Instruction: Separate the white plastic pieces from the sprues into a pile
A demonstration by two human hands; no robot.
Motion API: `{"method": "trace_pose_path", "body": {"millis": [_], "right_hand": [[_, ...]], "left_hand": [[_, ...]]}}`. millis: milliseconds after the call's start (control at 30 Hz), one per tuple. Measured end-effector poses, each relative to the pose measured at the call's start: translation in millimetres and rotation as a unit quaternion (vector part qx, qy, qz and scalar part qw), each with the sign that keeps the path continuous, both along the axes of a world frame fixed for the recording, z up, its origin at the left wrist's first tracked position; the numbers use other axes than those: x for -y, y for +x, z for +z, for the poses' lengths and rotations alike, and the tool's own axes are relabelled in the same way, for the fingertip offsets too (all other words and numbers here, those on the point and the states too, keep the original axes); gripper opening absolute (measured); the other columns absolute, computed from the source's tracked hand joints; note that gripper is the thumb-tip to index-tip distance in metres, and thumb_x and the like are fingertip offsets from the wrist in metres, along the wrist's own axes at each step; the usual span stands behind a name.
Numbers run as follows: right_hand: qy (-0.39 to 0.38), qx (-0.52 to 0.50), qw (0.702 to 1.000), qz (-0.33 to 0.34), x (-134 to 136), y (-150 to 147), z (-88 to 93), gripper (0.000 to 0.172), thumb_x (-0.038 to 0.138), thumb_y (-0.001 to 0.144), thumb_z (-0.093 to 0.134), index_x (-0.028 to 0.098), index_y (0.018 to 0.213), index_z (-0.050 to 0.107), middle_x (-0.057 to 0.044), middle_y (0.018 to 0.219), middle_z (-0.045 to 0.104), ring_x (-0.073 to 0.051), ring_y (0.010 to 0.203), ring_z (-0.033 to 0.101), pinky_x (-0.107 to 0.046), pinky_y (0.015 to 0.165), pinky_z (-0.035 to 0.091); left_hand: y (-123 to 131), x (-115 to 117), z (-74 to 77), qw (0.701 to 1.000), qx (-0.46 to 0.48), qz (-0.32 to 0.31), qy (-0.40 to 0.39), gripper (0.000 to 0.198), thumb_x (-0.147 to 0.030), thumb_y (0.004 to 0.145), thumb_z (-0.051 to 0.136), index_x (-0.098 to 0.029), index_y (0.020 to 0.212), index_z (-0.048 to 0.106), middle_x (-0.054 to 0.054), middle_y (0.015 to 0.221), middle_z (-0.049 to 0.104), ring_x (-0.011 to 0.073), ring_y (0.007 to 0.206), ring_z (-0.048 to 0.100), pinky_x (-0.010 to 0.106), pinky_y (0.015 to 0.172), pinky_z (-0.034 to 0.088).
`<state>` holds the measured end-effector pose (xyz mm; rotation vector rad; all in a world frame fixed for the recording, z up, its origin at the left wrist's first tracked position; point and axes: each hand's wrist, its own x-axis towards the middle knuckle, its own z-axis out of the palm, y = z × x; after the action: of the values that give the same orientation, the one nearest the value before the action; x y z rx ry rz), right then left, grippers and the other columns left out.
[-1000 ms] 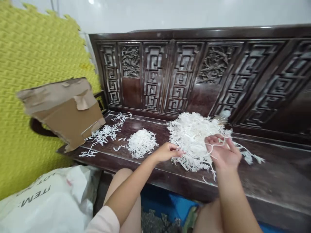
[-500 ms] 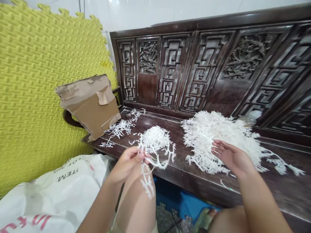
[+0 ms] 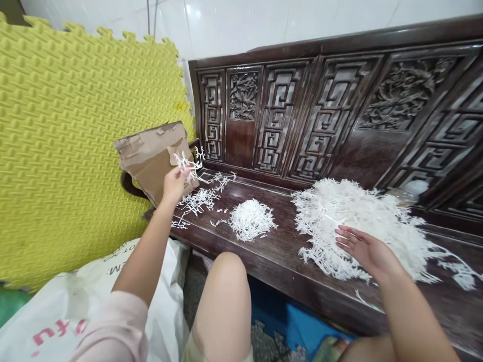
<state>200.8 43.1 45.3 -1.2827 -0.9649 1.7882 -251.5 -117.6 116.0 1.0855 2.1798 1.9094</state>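
Observation:
My left hand is closed on a white branched plastic stem, held up in front of the cardboard box over the bench's left end. Below it lie several similar bare stems in a loose tangle. My right hand is open, palm turned inward, fingers loosely stretched at the front of a large heap of white feathery plastic sprigs. Between the hands sits a small mound of short white pieces.
The dark carved wooden bench runs across the view. A torn cardboard box leans at its left end beside a yellow foam mat. A white printed sack stands below. A clear container is behind the heap.
My left hand has carried the white branched stem from in front of the small mound, away and leftward to the cardboard box. The right hand stays open by the heap; the view has shifted slightly.

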Motion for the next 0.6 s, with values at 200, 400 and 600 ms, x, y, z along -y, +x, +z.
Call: {"method": "trace_pose_path", "body": {"millis": [200, 400, 600], "right_hand": [[0.026, 0.038, 0.997, 0.061, 5.4, -5.6, -0.4, 0.019, 0.019, 0.075, 0.042, 0.018, 0.081, 0.061, -0.007, 0.094, 0.063, -0.015, 0.077, 0.059, -0.028, 0.074, 0.047], [0.054, 0.013, 0.998, 0.008, 8.2, -2.2, 3.4, 0.016, 0.020, 0.072, 0.045, 0.017, 0.075, 0.060, -0.006, 0.083, 0.065, -0.013, 0.068, 0.058, -0.026, 0.069, 0.044], [0.092, -0.001, 0.986, -0.136, 7.3, 14.3, 9.8, 0.014, 0.023, 0.065, 0.047, 0.017, 0.070, 0.058, -0.001, 0.067, 0.061, -0.009, 0.054, 0.052, -0.023, 0.058, 0.039]], "left_hand": [[10.1, -1.3, -78.5, 0.965, 0.016, 0.071, -0.250, 0.070, -0.035, 0.066, 0.059, -0.011, 0.127, 0.033, 0.018, 0.116, 0.048, 0.0255, 0.103, 0.049, 0.039, 0.090, 0.033], [84.2, -13.3, -122.5, 0.949, 0.068, -0.165, -0.261, 0.033, -0.033, 0.072, 0.046, -0.012, 0.094, 0.058, 0.006, 0.077, 0.062, 0.0160, 0.069, 0.058, 0.029, 0.070, 0.044], [190.7, -63.0, -115.5, 0.883, -0.022, -0.382, -0.271, 0.032, -0.038, 0.074, 0.042, -0.015, 0.088, 0.059, 0.004, 0.076, 0.063, 0.0162, 0.073, 0.057, 0.027, 0.070, 0.043]]}}
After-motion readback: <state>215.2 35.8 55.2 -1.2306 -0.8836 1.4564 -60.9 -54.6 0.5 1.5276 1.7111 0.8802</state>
